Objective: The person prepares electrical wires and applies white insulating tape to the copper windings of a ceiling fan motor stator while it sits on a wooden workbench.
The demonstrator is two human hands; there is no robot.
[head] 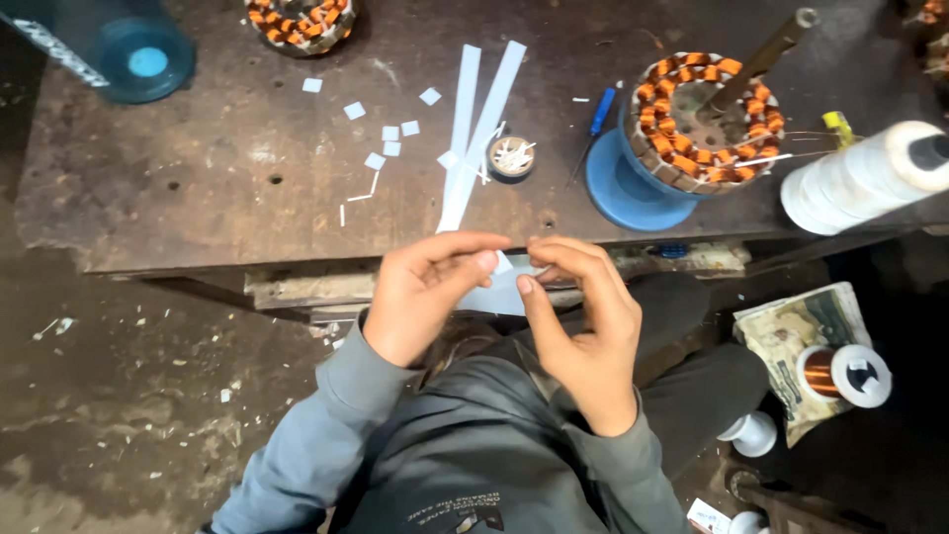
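My left hand [425,297] and right hand [583,331] pinching a white paper slip [499,292] below the bench edge [198,252], small round tin [511,156] of white bits on bench, blue bowl [623,193] right of tin under copper-wound stator [704,124]

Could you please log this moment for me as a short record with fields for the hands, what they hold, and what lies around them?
left hand: pinching a white paper strip between thumb and fingers
right hand: pinching the same strip from the other side
workbench: dark, worn metal top
on bench: long white strips, small cut white pieces, small round tin, copper-wound stator on a blue stand, white thread spool
floor, right: copper wire spool
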